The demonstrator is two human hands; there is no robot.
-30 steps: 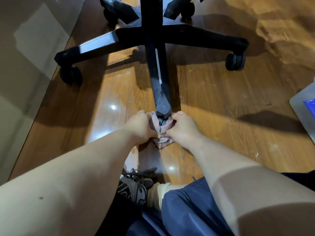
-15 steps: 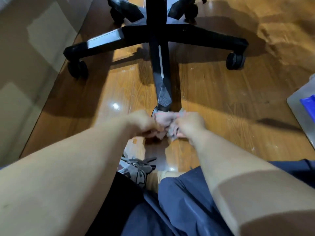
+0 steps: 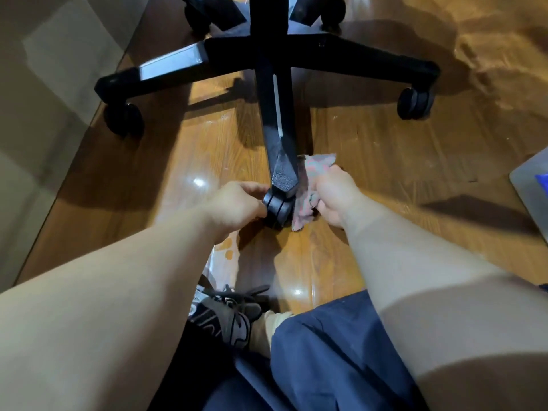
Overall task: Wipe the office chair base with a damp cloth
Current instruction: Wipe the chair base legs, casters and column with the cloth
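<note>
Head view, glossy wood floor (image 3: 385, 161), beige wall (image 3: 44, 99), left hand (image 3: 237, 207) fingers pinching caster (image 3: 277, 209), right hand (image 3: 335, 200) fingers gripping cloth (image 3: 315, 169)

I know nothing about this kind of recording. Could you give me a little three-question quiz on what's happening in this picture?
1. Fill in: the left hand grips the nearest ____ of the chair base.
2. Which hand holds the cloth? A) the left hand B) the right hand C) both
3. True or false: the cloth touches neither hand.

Key:
1. caster
2. B; the cloth is bunched in it, just right of the caster
3. False
</note>
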